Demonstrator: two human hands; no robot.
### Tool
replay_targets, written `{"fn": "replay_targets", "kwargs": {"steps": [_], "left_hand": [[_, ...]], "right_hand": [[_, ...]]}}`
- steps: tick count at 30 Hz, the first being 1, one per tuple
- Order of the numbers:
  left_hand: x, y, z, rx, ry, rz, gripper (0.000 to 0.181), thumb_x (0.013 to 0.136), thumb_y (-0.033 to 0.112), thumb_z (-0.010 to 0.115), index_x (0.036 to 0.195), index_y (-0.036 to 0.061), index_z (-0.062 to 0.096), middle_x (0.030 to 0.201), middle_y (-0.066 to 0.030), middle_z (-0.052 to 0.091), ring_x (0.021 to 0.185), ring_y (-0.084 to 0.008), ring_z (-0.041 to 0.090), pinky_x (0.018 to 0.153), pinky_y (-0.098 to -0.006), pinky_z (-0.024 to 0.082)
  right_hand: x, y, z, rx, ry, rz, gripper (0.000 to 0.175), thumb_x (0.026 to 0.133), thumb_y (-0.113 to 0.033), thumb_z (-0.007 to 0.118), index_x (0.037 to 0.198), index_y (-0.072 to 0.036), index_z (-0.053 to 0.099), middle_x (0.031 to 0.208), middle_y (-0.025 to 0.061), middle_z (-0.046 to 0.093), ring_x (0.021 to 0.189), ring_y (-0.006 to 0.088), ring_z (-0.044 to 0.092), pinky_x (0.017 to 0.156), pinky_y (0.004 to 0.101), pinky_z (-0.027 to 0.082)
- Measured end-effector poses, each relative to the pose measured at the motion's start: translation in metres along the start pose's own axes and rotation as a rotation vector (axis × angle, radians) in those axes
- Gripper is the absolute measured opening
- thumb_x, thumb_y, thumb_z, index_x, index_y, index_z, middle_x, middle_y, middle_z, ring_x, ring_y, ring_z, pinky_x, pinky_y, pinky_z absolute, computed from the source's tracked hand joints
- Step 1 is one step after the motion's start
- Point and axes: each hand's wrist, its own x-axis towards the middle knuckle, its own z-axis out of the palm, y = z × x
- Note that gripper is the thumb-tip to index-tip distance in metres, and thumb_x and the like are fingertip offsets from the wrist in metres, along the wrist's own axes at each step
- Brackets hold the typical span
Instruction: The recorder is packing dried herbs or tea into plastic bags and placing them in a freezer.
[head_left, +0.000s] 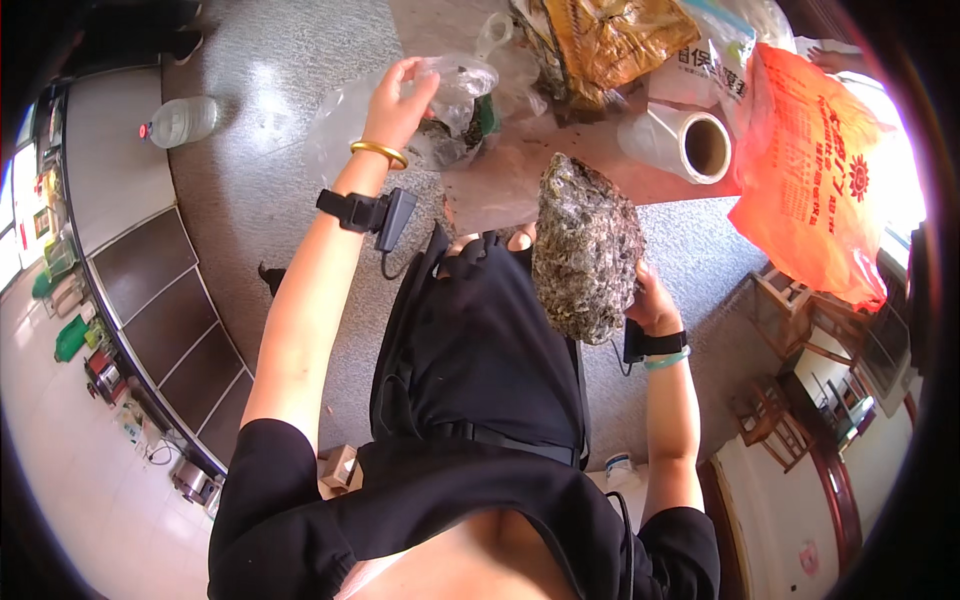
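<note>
My right hand (654, 304) grips the lower right side of a rough, grey-brown block of pressed dried plant matter (589, 251). The block is tilted, held above the floor beside my black-clothed lap. Up and to the left, my left hand (396, 105) has its thumb and fingers on the gathered edge of a clear plastic bag (465, 79). Dark leafy pieces (454, 142) lie below that bag, partly hidden by the plastic and a green patch.
A roll of clear film (705, 148) lies beyond the block, near an orange plastic bag (814, 165) and a gold foil bag (615, 45). Another person's hand (836, 60) shows at far right. A water bottle (184, 122) stands left; wooden stools (772, 424) are at right.
</note>
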Motion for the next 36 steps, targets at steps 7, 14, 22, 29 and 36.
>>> {"fn": "replay_targets", "kwargs": {"steps": [7, 14, 22, 29, 36], "left_hand": [[-0.035, -0.002, -0.01, 0.626, 0.507, 0.42, 0.053, 0.073, 0.025, 0.068, 0.117, 0.0038, 0.045, 0.102, -0.0116, 0.051, 0.059, -0.0128, 0.051, 0.059, -0.0272, 0.044], [-0.102, -0.047, -0.053, 0.299, 0.477, 0.042, 0.042, 0.075, -0.001, 0.052, 0.116, 0.0048, 0.043, 0.094, -0.0108, 0.058, 0.076, -0.0133, 0.054, 0.059, -0.0251, 0.041], [-0.224, -0.036, -0.09, 0.473, 0.313, 0.12, 0.075, 0.068, -0.017, 0.036, 0.137, 0.0108, 0.024, 0.126, -0.0152, 0.048, 0.099, -0.014, 0.054, 0.059, -0.0176, 0.039], [-0.261, -0.009, -0.114, 0.295, -0.041, 0.191, 0.07, 0.076, -0.012, 0.038, 0.14, 0.0073, 0.018, 0.144, -0.0117, 0.026, 0.125, -0.0146, 0.035, 0.067, -0.0193, 0.04], [-0.308, -0.005, -0.127, -0.186, -0.231, 0.043, 0.082, 0.082, 0.035, 0.06, 0.14, 0.0048, 0.012, 0.147, -0.0159, 0.01, 0.113, -0.0119, 0.043, 0.075, -0.0235, 0.044]], "right_hand": [[-0.002, 0.006, 0.003, -0.024, -0.022, -0.01, 0.061, 0.083, -0.028, 0.057, 0.13, 0.002, 0.032, 0.125, 0.0134, 0.046, 0.113, 0.0242, 0.047, 0.097, 0.0388, 0.038], [0.003, 0.01, 0.003, -0.071, -0.072, 0.033, 0.069, 0.08, -0.033, 0.061, 0.131, 0.002, 0.03, 0.127, 0.0127, 0.045, 0.116, 0.0241, 0.044, 0.099, 0.0384, 0.035], [0.032, -0.003, 0.073, -0.251, -0.395, 0.179, 0.064, 0.083, -0.03, 0.057, 0.132, 0.002, 0.03, 0.128, 0.0114, 0.044, 0.118, 0.0222, 0.042, 0.099, 0.0355, 0.034], [0.042, 0.056, 0.135, -0.239, -0.657, 0.647, 0.058, 0.084, -0.032, 0.055, 0.129, 0.0, 0.036, 0.123, 0.0119, 0.05, 0.114, 0.0238, 0.048, 0.098, 0.0377, 0.036], [0.013, 0.122, 0.185, -0.175, -0.838, 0.812, 0.064, 0.081, -0.036, 0.06, 0.129, 0.0, 0.036, 0.125, 0.0126, 0.048, 0.114, 0.0235, 0.049, 0.097, 0.0388, 0.038]]}}
